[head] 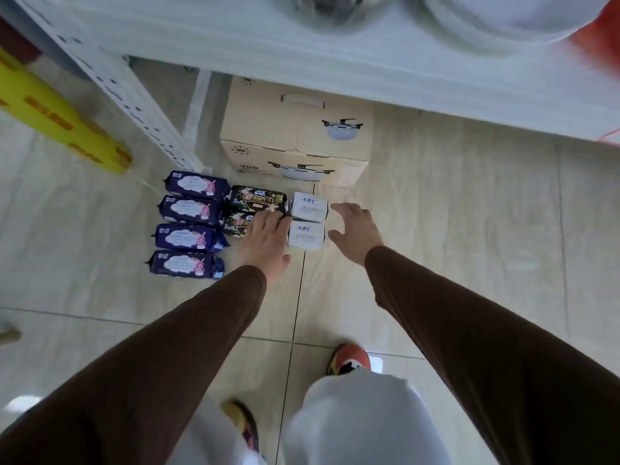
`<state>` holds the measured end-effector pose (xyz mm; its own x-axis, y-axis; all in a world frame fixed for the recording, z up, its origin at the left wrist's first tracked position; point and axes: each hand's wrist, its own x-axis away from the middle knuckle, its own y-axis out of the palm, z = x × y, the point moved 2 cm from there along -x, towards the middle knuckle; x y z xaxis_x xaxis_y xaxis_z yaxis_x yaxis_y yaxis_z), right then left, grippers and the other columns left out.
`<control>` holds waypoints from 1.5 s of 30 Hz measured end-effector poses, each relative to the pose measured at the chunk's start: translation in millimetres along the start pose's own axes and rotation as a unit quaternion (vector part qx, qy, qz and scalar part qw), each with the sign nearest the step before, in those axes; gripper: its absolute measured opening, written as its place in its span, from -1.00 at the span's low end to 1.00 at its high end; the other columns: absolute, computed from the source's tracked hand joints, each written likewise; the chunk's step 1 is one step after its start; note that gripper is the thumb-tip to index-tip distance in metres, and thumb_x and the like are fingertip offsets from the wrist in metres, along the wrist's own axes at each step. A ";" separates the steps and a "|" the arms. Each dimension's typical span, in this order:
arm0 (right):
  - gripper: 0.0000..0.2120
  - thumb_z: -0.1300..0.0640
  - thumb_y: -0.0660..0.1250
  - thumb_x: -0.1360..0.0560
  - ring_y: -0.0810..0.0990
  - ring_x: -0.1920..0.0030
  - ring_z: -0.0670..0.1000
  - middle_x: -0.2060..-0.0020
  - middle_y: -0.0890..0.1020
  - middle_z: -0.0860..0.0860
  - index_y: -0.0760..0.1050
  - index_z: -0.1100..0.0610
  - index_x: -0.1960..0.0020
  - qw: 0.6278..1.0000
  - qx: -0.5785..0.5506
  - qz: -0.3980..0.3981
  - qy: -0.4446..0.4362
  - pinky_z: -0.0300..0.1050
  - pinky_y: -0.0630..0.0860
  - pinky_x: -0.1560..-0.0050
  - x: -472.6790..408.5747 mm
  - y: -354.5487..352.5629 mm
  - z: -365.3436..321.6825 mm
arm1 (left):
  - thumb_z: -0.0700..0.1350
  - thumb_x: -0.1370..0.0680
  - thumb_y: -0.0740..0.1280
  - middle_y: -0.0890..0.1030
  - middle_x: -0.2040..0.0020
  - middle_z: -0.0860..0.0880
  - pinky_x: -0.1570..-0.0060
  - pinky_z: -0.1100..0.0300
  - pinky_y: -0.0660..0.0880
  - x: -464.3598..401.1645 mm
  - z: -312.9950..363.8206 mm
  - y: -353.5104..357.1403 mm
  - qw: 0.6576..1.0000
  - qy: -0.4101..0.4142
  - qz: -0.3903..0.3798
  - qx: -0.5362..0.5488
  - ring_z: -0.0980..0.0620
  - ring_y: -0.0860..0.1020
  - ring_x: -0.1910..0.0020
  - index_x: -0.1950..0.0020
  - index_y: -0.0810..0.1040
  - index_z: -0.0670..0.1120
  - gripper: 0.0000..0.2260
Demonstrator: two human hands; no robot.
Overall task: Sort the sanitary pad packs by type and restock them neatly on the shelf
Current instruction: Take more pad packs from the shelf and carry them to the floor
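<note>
The left hand was open, fingers spread flat, and it lay over the near black pack, close beside the near white pack. The right hand was open too, fingers curled a little, just beside the white packs on their other side, not touching them. Neither hand held anything.

The two white packs lay on the floor, one behind the other; the far white pack sat by a cardboard box. Left of them were two black packs, the far black pack in plain view, then four purple packs in a row.

The sorting looked done, as each kind lay together. The hands seemed ready to close in on the white packs. Next, both hands would need to squeeze the pair from both sides and lift them up to the shelf.
</note>
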<state>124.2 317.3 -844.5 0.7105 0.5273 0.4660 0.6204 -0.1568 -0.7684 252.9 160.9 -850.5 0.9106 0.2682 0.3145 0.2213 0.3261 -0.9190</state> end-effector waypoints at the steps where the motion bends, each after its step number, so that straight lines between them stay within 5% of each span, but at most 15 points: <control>1: -0.44 0.10 0.31 -0.53 0.31 -0.39 0.17 -0.44 0.37 0.05 0.29 0.04 -0.51 1.000 0.003 0.001 0.004 0.08 0.36 -0.35 17.4 -12.4 -9.4 | -0.01 -0.48 0.43 0.26 -0.48 -0.07 -0.46 -0.02 0.14 12.1 4.4 -19.4 1.000 -0.010 0.001 0.014 -0.13 0.12 -0.50 -0.52 0.24 -0.06 -0.34; 13: -0.53 0.14 0.29 -0.52 0.37 -0.34 0.12 -0.38 0.43 0.01 0.38 0.02 -0.43 0.998 0.006 0.061 -0.014 0.04 0.38 -0.28 221.4 -213.6 -152.7 | -0.04 -0.49 0.40 0.36 -0.41 -0.06 -0.42 0.00 0.26 143.3 70.8 -289.3 0.996 -0.019 0.041 0.072 -0.10 0.24 -0.42 -0.43 0.31 -0.05 -0.45; 24: -0.53 0.11 0.33 -0.52 0.39 -0.32 0.16 -0.36 0.45 0.05 0.40 0.04 -0.43 0.980 0.002 0.194 -0.049 0.11 0.41 -0.29 356.0 -403.1 -246.5 | -0.04 -0.50 0.38 0.36 -0.42 -0.07 -0.39 0.02 0.31 216.1 151.8 -518.0 0.987 0.066 0.107 0.098 -0.08 0.28 -0.42 -0.49 0.26 -0.07 -0.41; 36: -0.59 0.15 0.31 -0.53 0.45 -0.27 0.12 -0.29 0.51 0.06 0.44 0.08 -0.38 0.925 -0.021 0.362 -0.113 0.03 0.42 -0.31 410.4 -555.8 -247.2 | -0.08 -0.49 0.41 0.37 -0.42 -0.08 -0.41 0.09 0.25 207.4 252.0 -655.9 0.953 0.159 0.232 0.110 -0.09 0.26 -0.43 -0.48 0.31 -0.11 -0.42; 45: -0.58 0.13 0.32 -0.54 0.41 -0.28 0.14 -0.29 0.50 0.10 0.43 0.11 -0.39 0.910 -0.022 0.374 -0.177 0.04 0.39 -0.31 391.3 -674.1 -175.4 | -0.06 -0.52 0.41 0.36 -0.44 -0.08 -0.44 0.05 0.28 148.1 356.6 -701.2 0.946 0.139 0.275 0.097 -0.08 0.27 -0.43 -0.49 0.30 -0.09 -0.42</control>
<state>42.2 482.9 -67.3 0.7927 0.4946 -0.3564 0.0266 -0.6121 -0.7903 108.0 295.2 -74.8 0.9322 0.2055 -0.2979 -0.3561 0.3748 -0.8560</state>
